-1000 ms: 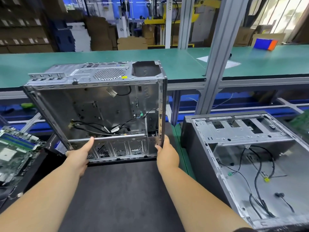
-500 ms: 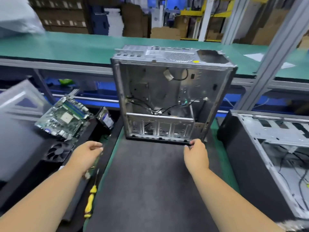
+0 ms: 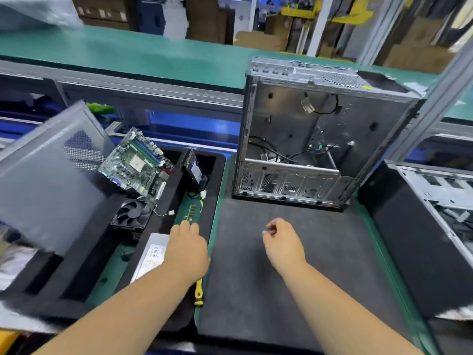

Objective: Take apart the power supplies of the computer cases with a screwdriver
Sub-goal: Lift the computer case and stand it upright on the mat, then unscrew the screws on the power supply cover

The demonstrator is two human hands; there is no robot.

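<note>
head view: bare mat (image 3: 294, 290) between loosely curled right hand (image 3: 282, 243) and case (image 3: 314, 139) edge

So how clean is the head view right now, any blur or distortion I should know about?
Head view: the grey mesh side panel at left is smeared by motion blur; the upright silver computer case and green motherboard read fairly sharp. Wide-angle bending tilts the aluminium frame post. Lighting is even, without harsh glare on the dark grey mat.

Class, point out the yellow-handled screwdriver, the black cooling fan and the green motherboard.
Yellow-handled screwdriver (image 3: 198, 290): head view, on its handle.
Black cooling fan (image 3: 133, 213): head view, on its hub.
Green motherboard (image 3: 135, 163): head view, on its middle.
</note>
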